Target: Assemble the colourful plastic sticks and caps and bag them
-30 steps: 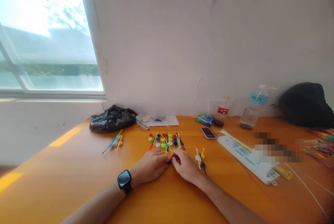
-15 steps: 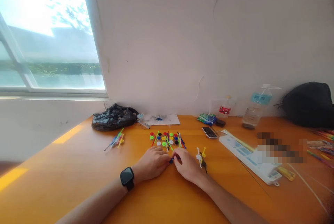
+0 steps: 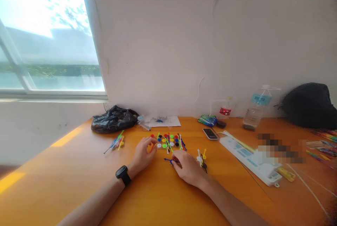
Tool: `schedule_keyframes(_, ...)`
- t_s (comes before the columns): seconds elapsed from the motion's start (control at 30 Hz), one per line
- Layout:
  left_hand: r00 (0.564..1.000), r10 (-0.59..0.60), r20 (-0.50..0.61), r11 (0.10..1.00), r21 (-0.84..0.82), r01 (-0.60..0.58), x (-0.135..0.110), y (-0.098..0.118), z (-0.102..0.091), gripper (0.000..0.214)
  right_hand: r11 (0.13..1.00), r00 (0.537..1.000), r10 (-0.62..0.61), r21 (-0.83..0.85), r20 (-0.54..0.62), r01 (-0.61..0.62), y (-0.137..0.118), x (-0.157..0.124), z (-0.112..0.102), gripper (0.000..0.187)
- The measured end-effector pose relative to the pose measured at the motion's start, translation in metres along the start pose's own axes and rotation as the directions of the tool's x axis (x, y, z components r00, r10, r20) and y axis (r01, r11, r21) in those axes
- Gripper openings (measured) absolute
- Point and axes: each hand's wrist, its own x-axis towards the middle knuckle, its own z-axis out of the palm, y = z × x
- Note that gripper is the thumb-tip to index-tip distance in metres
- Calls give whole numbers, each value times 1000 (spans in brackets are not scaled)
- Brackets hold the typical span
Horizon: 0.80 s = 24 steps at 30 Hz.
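Observation:
My right hand [image 3: 187, 167] rests on the orange table [image 3: 79, 169] with its fingers pinched on a small blue stick piece [image 3: 168, 160]. My left hand [image 3: 143, 152], with a black watch on the wrist, reaches forward to the left edge of a cluster of coloured discs and sticks [image 3: 168, 141]. Its fingertips close around a red stick [image 3: 152, 146] there. A few white, yellow and black stick pieces [image 3: 202, 157] lie just right of my right hand.
A black plastic bag [image 3: 113, 119], a paper sheet [image 3: 162, 121], a phone [image 3: 210, 134], a white power strip [image 3: 249, 157], water bottles [image 3: 256, 110] and a black bag [image 3: 309, 105] line the back and right. More coloured sticks [image 3: 116, 142] lie to the left.
My left hand let go of the blue piece and moved forward-left to the disc cluster. My right hand stayed put, still holding the blue piece.

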Motion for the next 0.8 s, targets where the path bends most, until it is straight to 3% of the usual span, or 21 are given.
schedule_keyframes(0.17, 1000, -30, -7, 1000, -4, 30, 3, -7, -2, 9, 992, 1000, 13, 123, 1, -13, 4, 5, -2, 14)
schedule_keyframes(0.33, 982, 99, 158, 992, -95, -84, -3, 15, 2, 13, 928, 994, 110, 361, -30, -91, 14, 12, 3, 14)
schedule_keyframes(0.5, 932, 217, 289, 974, -135, -184, -11, 25, 18, 20, 805, 986, 154, 571, 63, -162, 22, 17, 9, 14)
schedule_keyframes(0.63, 913, 222, 343, 974, -122, -192, -11, 19, 25, 19, 779, 981, 186, 601, 54, -181, 25, 20, 13, 19)
schedule_keyframes(0.8, 928, 156, 338, 984, -130, -118, -10, 15, 23, 23, 766, 970, 236, 603, 55, -221, 29, 22, 16, 22)
